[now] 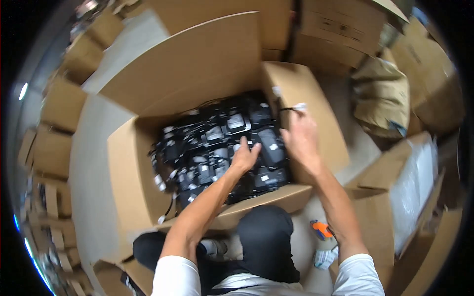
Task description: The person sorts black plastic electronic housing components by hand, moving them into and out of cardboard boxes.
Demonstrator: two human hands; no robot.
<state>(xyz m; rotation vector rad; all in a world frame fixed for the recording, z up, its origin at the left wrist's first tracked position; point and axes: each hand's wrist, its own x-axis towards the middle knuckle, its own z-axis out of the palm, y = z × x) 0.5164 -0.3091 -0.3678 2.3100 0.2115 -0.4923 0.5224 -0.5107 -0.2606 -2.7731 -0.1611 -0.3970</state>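
Observation:
A large open cardboard box [126, 170] in front of me is packed with black power adapters [269, 145] and their cables, several with pale labels. Over the middle of the pile, my left hand [244, 158] has its thumb and forefinger spread apart; it reaches down to the adapters and grips none that I can see. My right hand [302, 135] is above the box's right side, its fingers closed on a short black cable [286, 109] with a white tag [299, 106]. Motion blurs this hand, and its palm side is partly hidden.
The box's flaps stand out around it, a tall one [197, 64] at the back. A brown paper sack [380, 96] and a carton with clear plastic wrap [412, 182] are at my right. An orange tool [321, 230] lies near my knee. More cartons [61, 106] line the left.

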